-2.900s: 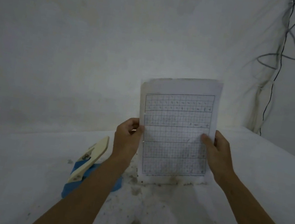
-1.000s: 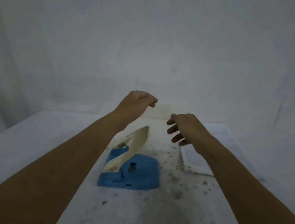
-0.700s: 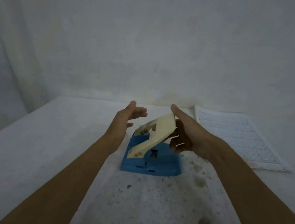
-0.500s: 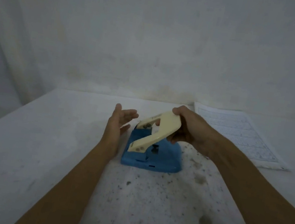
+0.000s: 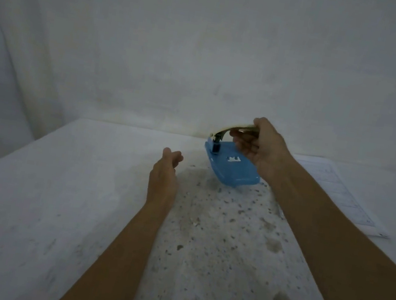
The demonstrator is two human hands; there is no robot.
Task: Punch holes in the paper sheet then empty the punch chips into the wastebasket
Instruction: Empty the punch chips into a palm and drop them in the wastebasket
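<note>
Since half a second ago the punch [image 5: 231, 164] has come off the bench [image 5: 51, 204]; it sat flat there with my right hand just closing on its lever, now it hangs tilted in the air, blue base facing me. Paper has stayed put.

Bench: wide, white, speckled with dark bits and stains in the middle. Paper [image 5: 336, 194] lies flat at the right, behind my right forearm, apart from the punch. No wastebasket in view.

Right hand [image 5: 263, 145]: fingers wrapped round the cream lever [image 5: 226, 128], carrying the whole punch by it. Left hand [image 5: 164, 173]: fingers loosely spread, empty, low over the bench, near the punch but not touching.

Step, as I judge it: punching looks done, now carrying the punch off to dump chips. To do it well: bring my left hand under the blue base so the weight isn't all on the lever, keep the base cover shut and level until over the basket, then open and tap. Risk: the tilt could leak chips onto the bench if the cover is loose.
</note>
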